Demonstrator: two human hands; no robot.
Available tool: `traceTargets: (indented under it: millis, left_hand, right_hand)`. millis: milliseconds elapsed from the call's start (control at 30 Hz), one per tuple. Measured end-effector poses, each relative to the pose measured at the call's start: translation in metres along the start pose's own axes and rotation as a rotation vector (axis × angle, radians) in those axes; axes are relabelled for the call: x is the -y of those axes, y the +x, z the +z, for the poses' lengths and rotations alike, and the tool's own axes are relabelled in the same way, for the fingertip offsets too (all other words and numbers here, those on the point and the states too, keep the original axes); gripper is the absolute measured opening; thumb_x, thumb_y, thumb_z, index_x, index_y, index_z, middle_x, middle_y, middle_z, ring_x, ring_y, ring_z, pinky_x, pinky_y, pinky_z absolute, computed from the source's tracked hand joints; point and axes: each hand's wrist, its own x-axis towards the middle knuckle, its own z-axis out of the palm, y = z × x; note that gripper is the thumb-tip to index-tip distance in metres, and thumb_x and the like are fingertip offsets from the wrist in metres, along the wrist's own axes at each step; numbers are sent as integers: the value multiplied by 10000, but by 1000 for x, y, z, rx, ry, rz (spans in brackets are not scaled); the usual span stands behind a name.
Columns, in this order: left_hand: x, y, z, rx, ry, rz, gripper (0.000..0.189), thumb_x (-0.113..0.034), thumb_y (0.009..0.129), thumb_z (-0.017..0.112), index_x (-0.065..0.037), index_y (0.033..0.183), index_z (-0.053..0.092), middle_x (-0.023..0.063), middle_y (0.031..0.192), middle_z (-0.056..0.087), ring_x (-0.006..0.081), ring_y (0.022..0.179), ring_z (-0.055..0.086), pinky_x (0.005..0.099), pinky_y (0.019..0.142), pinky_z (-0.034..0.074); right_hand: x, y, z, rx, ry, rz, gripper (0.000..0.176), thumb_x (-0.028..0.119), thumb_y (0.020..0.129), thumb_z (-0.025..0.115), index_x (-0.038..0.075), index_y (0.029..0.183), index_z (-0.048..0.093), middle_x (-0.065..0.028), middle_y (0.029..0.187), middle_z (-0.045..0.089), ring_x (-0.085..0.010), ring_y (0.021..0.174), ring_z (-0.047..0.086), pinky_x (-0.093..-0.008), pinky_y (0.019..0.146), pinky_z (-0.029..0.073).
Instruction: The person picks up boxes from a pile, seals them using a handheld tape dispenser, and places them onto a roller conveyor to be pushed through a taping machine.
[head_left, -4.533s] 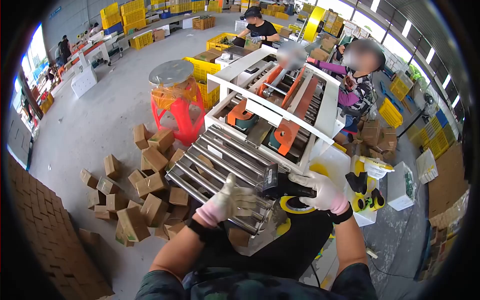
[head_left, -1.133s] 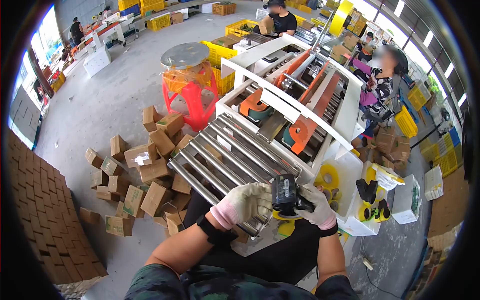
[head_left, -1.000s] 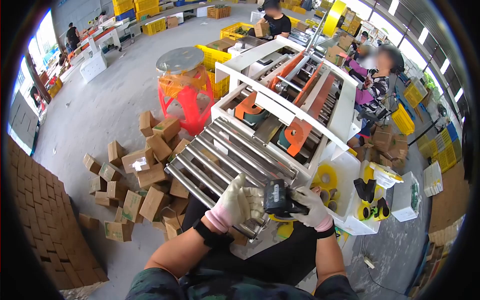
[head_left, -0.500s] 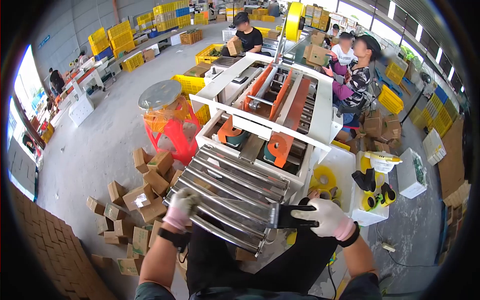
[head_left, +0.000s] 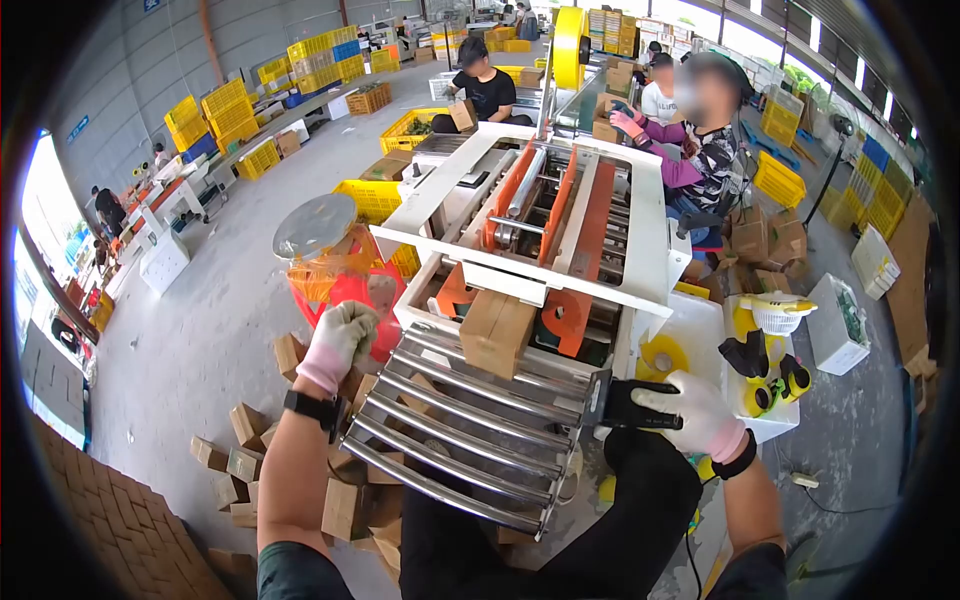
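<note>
My left hand (head_left: 342, 345), in a white glove, is closed and raised by the left side of the roller conveyor (head_left: 465, 425). Whatever its fingers may pinch is too small to make out. My right hand (head_left: 690, 410), also gloved, grips a black tape dispenser (head_left: 640, 404) at the conveyor's right edge; its flat metal end faces left. A brown cardboard box (head_left: 497, 335) sticks out of the white carton-sealing machine (head_left: 455, 250) onto the far rollers, between and beyond my hands. Neither hand touches that box.
Loose cardboard boxes (head_left: 345, 505) lie on the floor at left, below the conveyor. A red stool (head_left: 375, 300) with an orange-wrapped bundle stands beside the machine. White foam bins (head_left: 775, 425) with tape rolls and dispensers are at right. Co-workers sit beyond the machine.
A box has come out of the machine onto the rollers. My left hand has moved up and away along the conveyor's left side; my right hand and the dispenser have shifted slightly right.
</note>
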Motion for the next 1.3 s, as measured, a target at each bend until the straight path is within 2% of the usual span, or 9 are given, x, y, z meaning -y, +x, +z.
traceTargets:
  millis: [333,400,433,533,633,767,900,1000,1300]
  left_hand:
    - [158,112,16,160,494,60,159,3,881,514,-13,903,671,25,732,638,103,654,585,257,562,454]
    - [190,89,58,185,164,-159,201,-39,876,505,-24,892,705,64,798,687,209,697,653,338,650,517]
    - [209,85,80,201,589,123,205,-96,892,547,-10,1009,692,118,898,709,227,778,672,366,730,531]
    - [273,98,92,312,253,56,340,-199,901,597,-8,1183,610,212,1079,663,267,995,667,409,828,530]
    - [340,121,65,151,1244,690,479,-206,907,586,-30,1338,469,229,1069,657,345,1042,650,444,826,540]
    - [101,52,82,115,733,-186,624,-267,911,632,-25,1418,360,242,1009,667,357,996,673,419,789,558]
    - [73,25,111,286,832,196,1129,-676,731,719,-32,1512,219,305,1271,517,395,1131,582,457,976,480]
    - [23,0,149,271,1213,-83,1296,-787,615,715,-62,1541,171,321,1428,345,436,1250,478,465,1025,439]
    - [52,-62,60,-27,977,69,1187,-543,583,842,-89,1511,258,301,1378,395,443,1244,470,462,986,460]
  right_hand:
    - [-37,67,67,251,72,74,587,147,735,686,347,1285,631,-148,814,553,-350,741,604,-441,676,499]
    - [-39,87,95,336,85,39,648,84,733,632,353,1321,600,-154,848,562,-348,769,610,-440,696,507]
    - [-35,100,106,368,78,19,668,62,729,613,353,1330,592,-158,862,565,-345,781,614,-437,699,510]
    - [-17,130,113,401,37,24,702,51,688,617,329,1331,600,-165,822,541,-349,741,590,-436,662,491]
    - [-10,128,113,415,61,43,693,62,688,622,330,1326,603,-161,827,543,-346,731,589,-440,658,486]
    - [9,116,115,437,-30,11,711,86,714,635,367,1363,557,-153,878,550,-330,766,611,-427,654,499]
    - [25,119,108,518,13,92,635,116,798,587,381,1372,538,-176,983,622,-363,886,640,-454,739,527]
    - [29,131,107,660,125,214,627,146,811,569,336,1406,510,-205,1090,669,-382,1012,623,-447,863,510]
    - [15,62,85,385,273,84,644,144,745,610,282,1372,563,-211,1069,644,-372,978,633,-414,896,500]
